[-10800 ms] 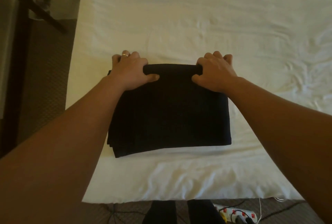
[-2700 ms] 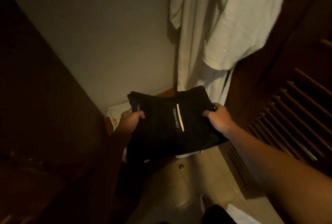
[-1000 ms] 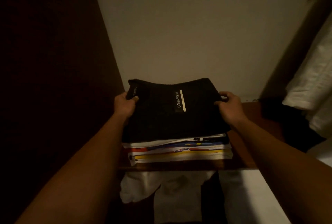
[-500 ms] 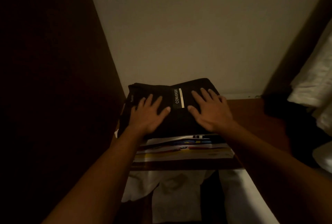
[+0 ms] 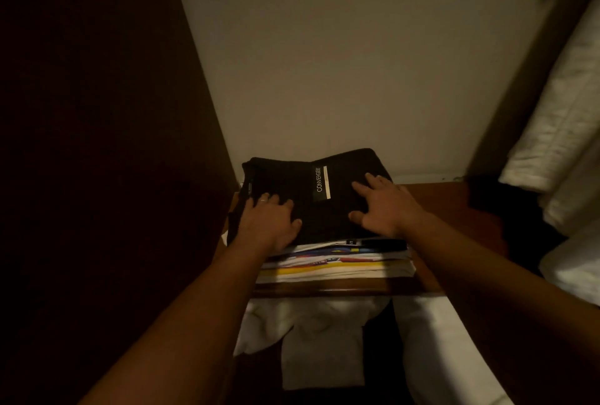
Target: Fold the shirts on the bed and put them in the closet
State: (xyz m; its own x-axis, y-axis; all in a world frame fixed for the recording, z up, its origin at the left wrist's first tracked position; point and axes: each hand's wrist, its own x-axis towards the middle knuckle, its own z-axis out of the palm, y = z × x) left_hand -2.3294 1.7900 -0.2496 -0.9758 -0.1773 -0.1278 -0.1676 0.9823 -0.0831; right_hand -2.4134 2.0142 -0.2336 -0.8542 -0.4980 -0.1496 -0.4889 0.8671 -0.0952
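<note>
Both hands flat on the folded black shirt in the closet.

The black shirt [image 5: 311,196] tops a stack of folded shirts [image 5: 337,265] on the wooden shelf [image 5: 438,206]. The left hand [image 5: 269,221] lies palm-down at its near left corner, the right hand [image 5: 381,206] on its right half; each grip is spread, fingers apart, pinching nothing, forearms reaching in from below.
</note>
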